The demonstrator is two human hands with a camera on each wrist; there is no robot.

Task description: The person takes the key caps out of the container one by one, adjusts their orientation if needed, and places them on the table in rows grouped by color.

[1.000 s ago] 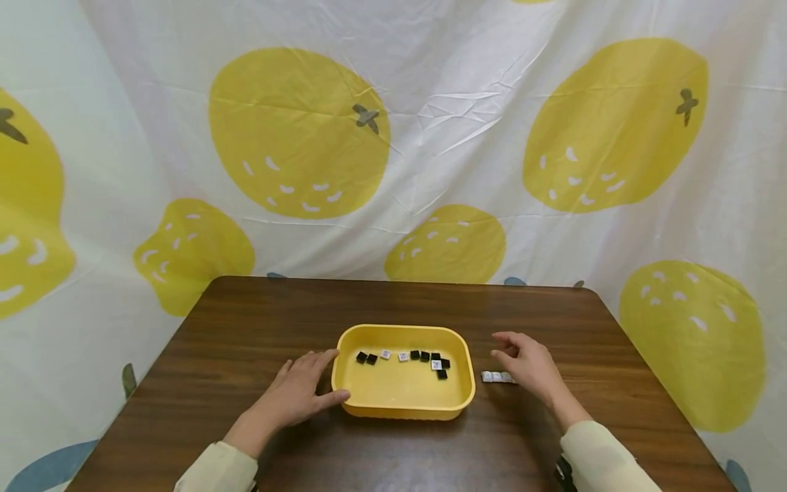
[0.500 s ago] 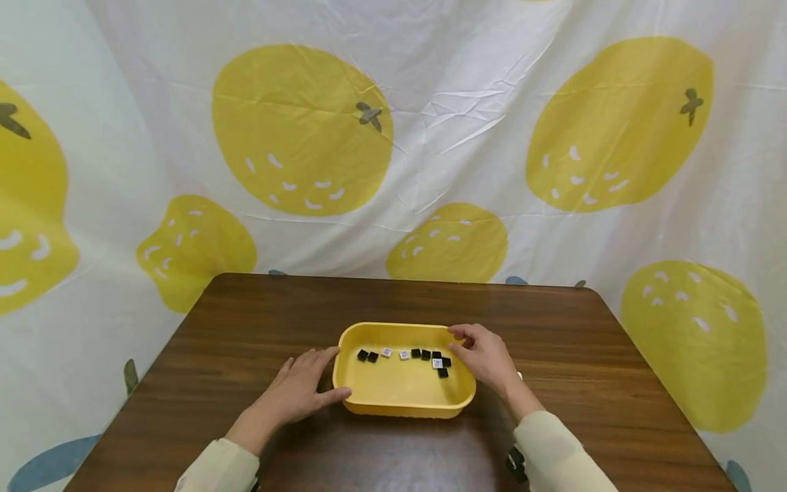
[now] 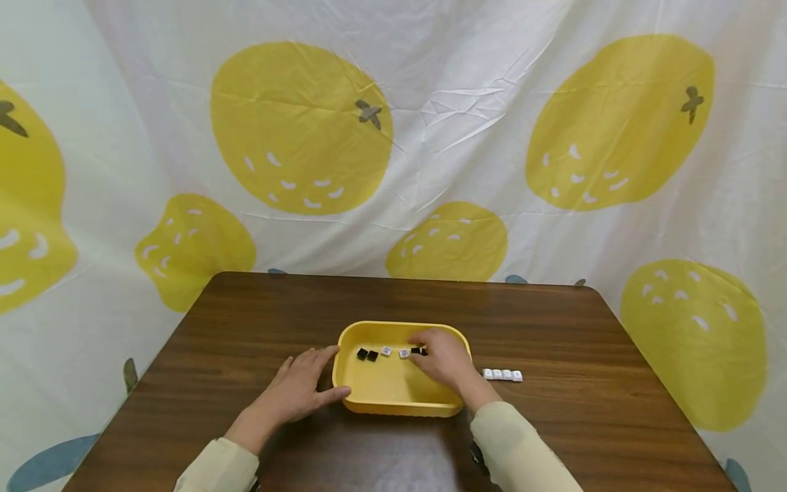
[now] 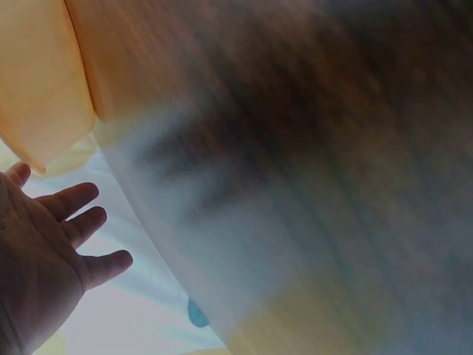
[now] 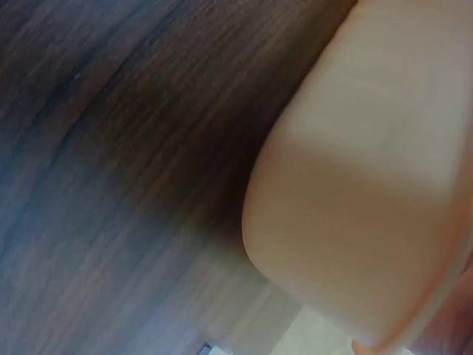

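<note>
In the head view a yellow plastic tray (image 3: 402,410) holds small black and white square keycaps. My left hand (image 3: 295,389) rests at the tray's left side, fingers spread, with fingertips and thumb at the rim. The left wrist view shows that hand (image 4: 37,259) below the tray's wall (image 4: 44,74). Reaching over the right rim, my right hand (image 3: 444,359) has its thumb and index finger parted around black keycaps (image 3: 416,350); the hand hides those farther right. Two black keycaps (image 3: 367,355) and two white keycaps (image 3: 386,351) lie left of it.
A row of white keycaps (image 3: 503,375) lies on the brown wooden table (image 3: 590,342) to the right of the tray. Behind the table hangs a white curtain (image 3: 430,137) printed with yellow lemons. In the right wrist view the tray's outer wall (image 5: 355,185) fills the right side.
My right hand has moved left from above the white keycap row, over the tray's right rim and down among the black keycaps. The left hand stays at the rim.
</note>
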